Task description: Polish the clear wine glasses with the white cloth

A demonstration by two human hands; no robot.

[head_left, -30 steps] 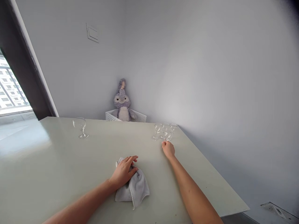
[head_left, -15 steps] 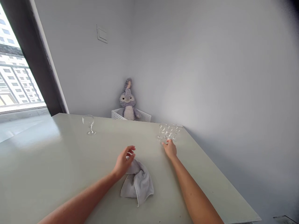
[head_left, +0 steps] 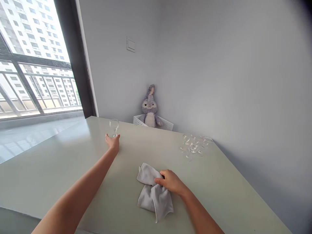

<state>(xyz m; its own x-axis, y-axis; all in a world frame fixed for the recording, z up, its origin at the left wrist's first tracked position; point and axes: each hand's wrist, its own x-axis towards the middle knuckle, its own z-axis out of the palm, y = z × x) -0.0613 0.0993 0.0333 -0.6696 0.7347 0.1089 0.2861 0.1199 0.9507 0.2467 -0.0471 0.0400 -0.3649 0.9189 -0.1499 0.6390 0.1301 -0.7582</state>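
Note:
A clear stemmed glass (head_left: 114,125) stands upright at the table's far left. Around its base is my left hand (head_left: 112,141), thumb and fingers apart on either side of the foot; whether it touches the glass is hard to tell. A crumpled grey cloth (head_left: 156,195) lies near the middle front of the table. My right hand (head_left: 167,180) is at the cloth's right edge, thumb and fingers curled together on the fabric. Several clear glasses (head_left: 193,146) stand close together at the far right.
The pale table (head_left: 126,156) runs along a grey wall on the right. Behind its far edge, a purple plush toy (head_left: 149,112) sits in a white perforated basket (head_left: 167,124). A large window with a railing is at the left.
The view has turned left. My left hand has gone from above the cloth to the lone glass. My right hand has left the grouped glasses and come back onto the cloth.

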